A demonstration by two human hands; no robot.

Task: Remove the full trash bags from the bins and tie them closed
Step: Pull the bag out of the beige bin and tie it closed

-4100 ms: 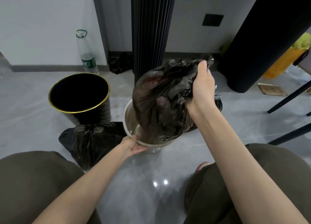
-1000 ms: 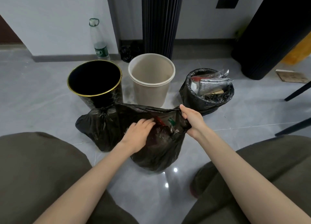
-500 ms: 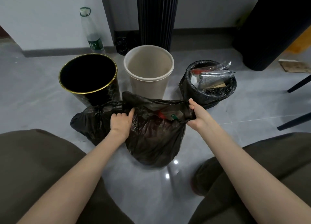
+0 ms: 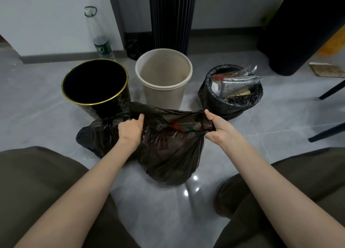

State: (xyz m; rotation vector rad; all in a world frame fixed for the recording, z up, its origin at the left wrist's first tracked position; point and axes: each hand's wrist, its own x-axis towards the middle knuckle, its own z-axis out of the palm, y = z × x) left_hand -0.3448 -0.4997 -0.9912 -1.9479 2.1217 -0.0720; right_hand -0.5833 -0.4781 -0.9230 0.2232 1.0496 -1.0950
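Note:
A full black trash bag [image 4: 168, 154] sits on the floor between my knees, its mouth stretched wide with litter showing inside. My left hand [image 4: 130, 130] grips the left edge of the mouth and my right hand [image 4: 216, 127] grips the right edge. Behind my left hand lies a second black bag [image 4: 97, 134], knotted at its top. A black bin with a gold rim [image 4: 95, 83] and a beige bin [image 4: 163, 80] stand bare of bags behind. To the right a third bin [image 4: 229, 94] holds a black bag full of wrappers.
A clear plastic bottle [image 4: 99, 35] stands by the wall at the back left. A dark ribbed column [image 4: 172, 18] rises behind the beige bin, a large black cylinder [image 4: 302, 27] at the right. Black chair legs [image 4: 328, 91] cross the right edge. My knees fill both lower corners.
The bag came out of the beige bin onto the floor. In the last second my left hand slid from the bag's middle to its left edge, and both hands pulled the mouth wide.

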